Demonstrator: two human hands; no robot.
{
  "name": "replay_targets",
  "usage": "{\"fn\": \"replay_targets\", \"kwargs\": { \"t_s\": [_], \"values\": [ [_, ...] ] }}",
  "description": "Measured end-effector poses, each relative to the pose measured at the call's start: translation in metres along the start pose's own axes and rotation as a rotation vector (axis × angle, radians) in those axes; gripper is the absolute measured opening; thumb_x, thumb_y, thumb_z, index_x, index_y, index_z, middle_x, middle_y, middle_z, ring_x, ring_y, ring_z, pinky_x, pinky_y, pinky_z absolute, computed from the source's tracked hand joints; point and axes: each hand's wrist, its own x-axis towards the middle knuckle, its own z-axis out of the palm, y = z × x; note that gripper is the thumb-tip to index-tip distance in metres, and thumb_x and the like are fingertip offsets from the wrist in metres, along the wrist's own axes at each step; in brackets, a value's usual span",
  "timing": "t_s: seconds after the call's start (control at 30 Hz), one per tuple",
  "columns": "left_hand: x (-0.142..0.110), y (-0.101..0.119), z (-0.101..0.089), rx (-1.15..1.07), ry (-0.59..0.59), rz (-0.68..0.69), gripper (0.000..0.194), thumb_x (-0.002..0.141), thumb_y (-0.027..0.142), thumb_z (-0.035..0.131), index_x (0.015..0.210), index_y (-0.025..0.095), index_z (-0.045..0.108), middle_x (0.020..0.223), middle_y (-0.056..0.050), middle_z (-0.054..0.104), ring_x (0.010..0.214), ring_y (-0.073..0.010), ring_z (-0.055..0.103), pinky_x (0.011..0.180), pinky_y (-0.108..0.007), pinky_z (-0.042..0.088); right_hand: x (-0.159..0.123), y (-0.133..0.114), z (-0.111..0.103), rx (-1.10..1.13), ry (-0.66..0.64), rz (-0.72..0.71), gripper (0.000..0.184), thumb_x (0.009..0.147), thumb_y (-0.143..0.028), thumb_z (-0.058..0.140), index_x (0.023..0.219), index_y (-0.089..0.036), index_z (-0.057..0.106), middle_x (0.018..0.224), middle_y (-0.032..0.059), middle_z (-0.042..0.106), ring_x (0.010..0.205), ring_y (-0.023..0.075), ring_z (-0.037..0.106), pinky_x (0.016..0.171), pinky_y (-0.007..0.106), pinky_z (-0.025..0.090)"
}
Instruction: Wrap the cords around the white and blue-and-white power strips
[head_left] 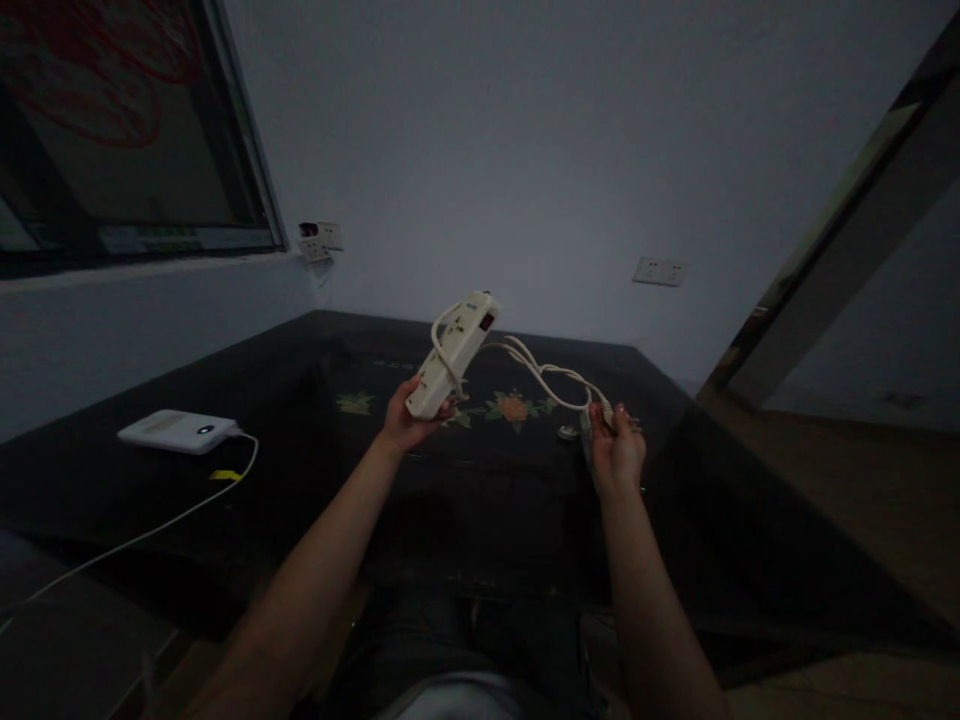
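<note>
- White plastic power strip [453,358]: at 12 o'clock from the table centre, lifted off the surface, tilted, far end up toward 1. Dark red switch on that end, sockets on the upper face.
- My left hand [409,415], 10 o'clock: closed round the strip's near end, thumb on top, fingers beneath.
- My right hand [619,445], 3 o'clock: fingers closed on the pale cord [553,371], well apart from my left.
- Cord: one loop lies across the strip; the rest runs slack and twisted from behind it to my right fingers.
- Small pale object [568,433], 3 o'clock, just beside my right hand: too dim to name. Greyish piece [588,432] behind my right fingers, can't identify.
- Black table [480,500] under everything; printed flowers [514,408] just past 12.
- White power bank [176,431], 9 o'clock, lying flat, thin white cable [176,519] plugged into its right end and trailing off toward 8. Yellow tag [226,475] next to the cable.
- Wall sockets [660,271], 2 o'clock; more corner sockets [321,240] between 10 and 11, by the window [135,170].
- Dim light overall.
</note>
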Motion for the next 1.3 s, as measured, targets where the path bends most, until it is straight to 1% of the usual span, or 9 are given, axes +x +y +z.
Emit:
{"fn": "replay_targets", "kwargs": {
  "t_s": [0.1,0.2,0.27,0.37,0.53,0.7,0.93,1.03,1.3],
  "values": [
    [0.012,-0.005,-0.003,-0.063,0.138,0.086,0.034,0.077,0.039,0.057,0.103,0.016,0.059,0.083,-0.006,0.067,0.067,-0.0167,0.064,0.054,-0.025,0.047,-0.003,-0.007,0.005,0.006,-0.010,-0.047,0.029,0.065,-0.030,0.081,0.074,-0.017,0.057,0.069,-0.0035,0.068,0.072,0.0106,0.068,0.078,0.027,0.058],
    [0.021,-0.012,-0.014,0.183,0.292,0.162,0.041,0.078,0.042,0.055,0.109,0.015,0.057,0.088,-0.007,0.068,0.070,-0.0165,0.065,0.053,-0.022,0.044,-0.005,-0.014,0.010,0.044,-0.027,-0.112,0.025,0.068,-0.031,0.079,0.075,-0.018,0.058,0.070,-0.0029,0.069,0.072,0.0100,0.069,0.079,0.026,0.057],
    [0.024,-0.017,-0.021,0.358,0.330,0.143,0.043,0.076,0.045,0.057,0.105,0.014,0.059,0.084,-0.007,0.069,0.066,-0.0161,0.064,0.052,-0.022,0.041,-0.006,-0.019,0.011,0.095,-0.043,-0.148,0.023,0.069,-0.031,0.078,0.076,-0.018,0.059,0.073,-0.0019,0.070,0.074,0.0104,0.069,0.080,0.025,0.056],
    [0.026,-0.023,-0.026,0.472,0.274,0.063,0.036,0.070,0.041,0.066,0.091,0.013,0.066,0.073,-0.006,0.069,0.058,-0.0159,0.061,0.049,-0.022,0.038,-0.006,-0.028,0.010,0.173,-0.086,-0.146,0.022,0.070,-0.033,0.077,0.078,-0.019,0.062,0.076,-0.0028,0.070,0.080,0.0100,0.068,0.082,0.024,0.055],
    [0.020,-0.031,-0.016,0.583,0.066,-0.110,0.016,0.066,0.029,0.070,0.070,0.014,0.070,0.058,-0.006,0.067,0.050,-0.0161,0.057,0.046,-0.022,0.035,-0.005,-0.050,0.008,0.341,-0.115,-0.118,0.017,0.073,-0.033,0.075,0.076,-0.020,0.064,0.078,-0.0067,0.069,0.083,0.0056,0.065,0.080,0.014,0.054],
    [0.013,-0.034,-0.009,0.618,-0.077,-0.217,0.020,0.068,0.035,0.069,0.065,0.015,0.071,0.060,-0.009,0.068,0.051,-0.0176,0.057,0.044,-0.023,0.034,-0.014,-0.065,0.019,0.467,-0.142,-0.002,0.019,0.088,-0.033,0.058,0.076,-0.019,0.064,0.075,-0.0026,0.067,0.074,0.0046,0.066,0.067,0.009,0.055],
    [0.011,-0.042,-0.006,0.596,-0.085,-0.251,0.030,0.073,0.041,0.064,0.083,0.014,0.071,0.067,-0.010,0.070,0.055,-0.0187,0.061,0.047,-0.023,0.038,-0.030,-0.094,0.064,0.488,-0.269,-0.006,0.030,0.094,-0.033,0.045,0.077,-0.018,0.064,0.076,-0.0008,0.064,0.070,0.0037,0.064,0.065,0.008,0.053],
    [0.010,-0.043,-0.003,0.613,-0.094,-0.252,0.028,0.074,0.041,0.064,0.080,0.014,0.071,0.068,-0.011,0.069,0.055,-0.0185,0.061,0.047,-0.024,0.038,-0.032,-0.105,0.088,0.422,-0.325,-0.050,0.029,0.094,-0.030,0.046,0.076,-0.018,0.065,0.079,-0.0012,0.064,0.074,0.0042,0.064,0.068,0.010,0.053],
    [0.001,-0.050,0.004,0.678,-0.205,-0.332,0.029,0.074,0.041,0.064,0.082,0.014,0.073,0.067,-0.013,0.070,0.053,-0.0202,0.061,0.043,-0.025,0.036,-0.028,-0.099,0.142,0.220,-0.457,-0.207,0.020,0.090,-0.025,0.052,0.076,-0.019,0.066,0.086,-0.0009,0.065,0.091,0.0093,0.064,0.083,0.023,0.054]
  ]
}}
